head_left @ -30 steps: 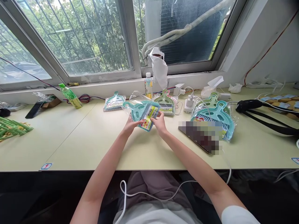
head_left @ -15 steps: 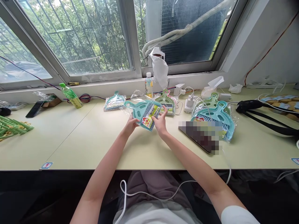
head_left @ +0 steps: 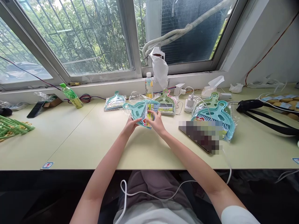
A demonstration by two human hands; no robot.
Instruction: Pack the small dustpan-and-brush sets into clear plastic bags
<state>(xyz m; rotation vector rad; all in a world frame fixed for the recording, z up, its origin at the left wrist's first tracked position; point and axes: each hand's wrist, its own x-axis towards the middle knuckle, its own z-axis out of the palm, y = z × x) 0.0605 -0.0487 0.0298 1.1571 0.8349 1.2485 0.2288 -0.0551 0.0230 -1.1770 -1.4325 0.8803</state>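
Observation:
Above the table, a teal dustpan (head_left: 137, 109) with a blue-bristled brush lies in a clear plastic bag, its handle pointing left. My left hand (head_left: 131, 126) grips its lower left edge, thumb on top. With thumb and fingers, my right hand (head_left: 156, 121) pinches the printed label card (head_left: 149, 114) over the brush. The card's far end is partly covered by the fingers. Behind it on the table lie a bagged teal set (head_left: 115, 102) on the left and a bagged green set (head_left: 167, 104) on the right.
More bagged dustpans (head_left: 217, 115) lie to the right, by a blurred phone-like slab (head_left: 198, 140). A green bottle (head_left: 72, 96) leans at left; a clear bottle (head_left: 149, 85) stands at the sill. White chargers (head_left: 189, 104), cables and a black strap (head_left: 268, 116) occupy the right side.
My right hand has moved left and slightly down across the dustpan, fingers now over the label card. The card sits more upright and further left. My left hand keeps its hold.

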